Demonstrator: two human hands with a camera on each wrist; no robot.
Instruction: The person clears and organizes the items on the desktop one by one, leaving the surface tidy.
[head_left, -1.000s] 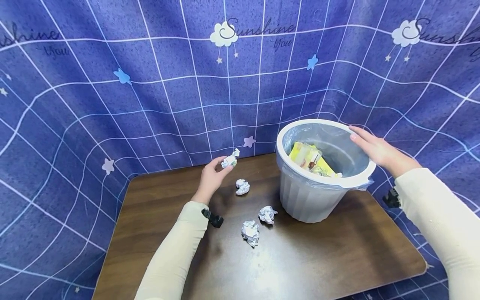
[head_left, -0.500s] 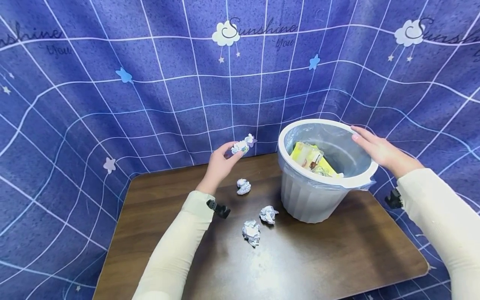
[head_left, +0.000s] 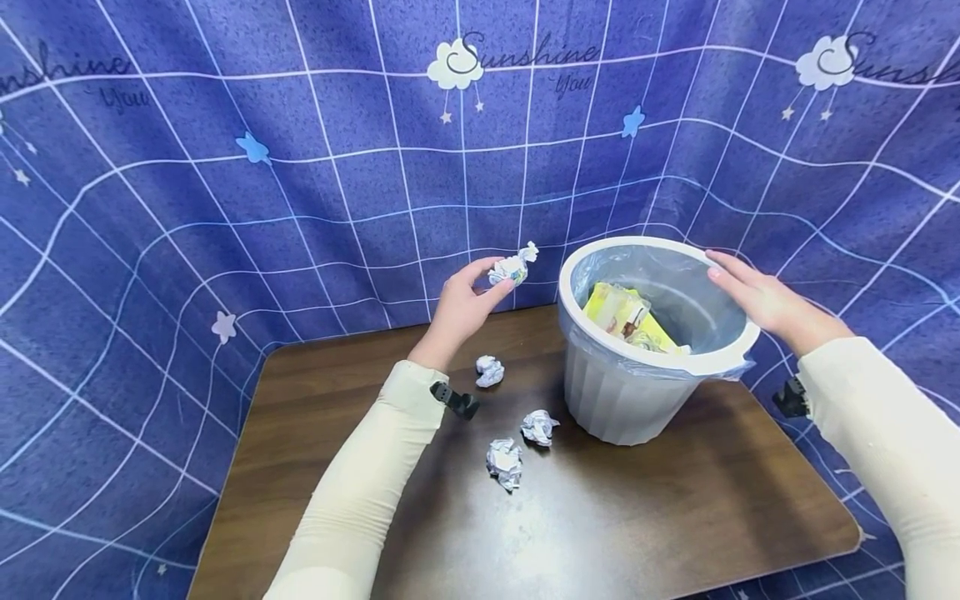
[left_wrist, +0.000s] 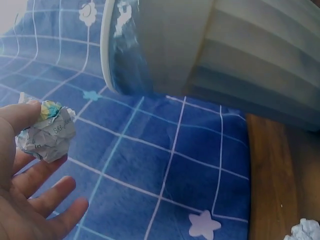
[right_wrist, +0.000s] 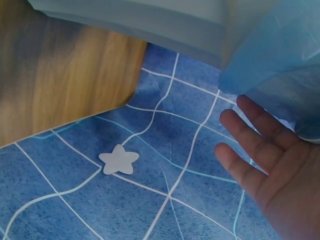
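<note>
My left hand [head_left: 463, 310] pinches a crumpled paper ball [head_left: 512, 268] between thumb and fingers, above the table and left of the trash bin. In the left wrist view the crumpled paper ball [left_wrist: 50, 132] shows printed letters and a yellow-blue patch; the other fingers are spread loosely. The grey trash bin [head_left: 618, 400] has a white rim and a clear liner. Its inside holds a yellow wrapper [head_left: 656, 333] and other litter. My right hand [head_left: 768, 304] rests on the bin's right rim; its fingers look nearly straight in the right wrist view.
On the brown table [head_left: 337, 400] lie a small paper ball [head_left: 490, 372], another paper ball [head_left: 538, 427] near the bin's base, and a larger paper ball [head_left: 504, 464] closer to me. A blue curtain [head_left: 337, 183] with a white grid hangs behind and around the table.
My left hand has risen and moved right toward the bin, carrying the crumpled paper ball. The right hand keeps its place at the rim, and the paper balls on the table lie as before.
</note>
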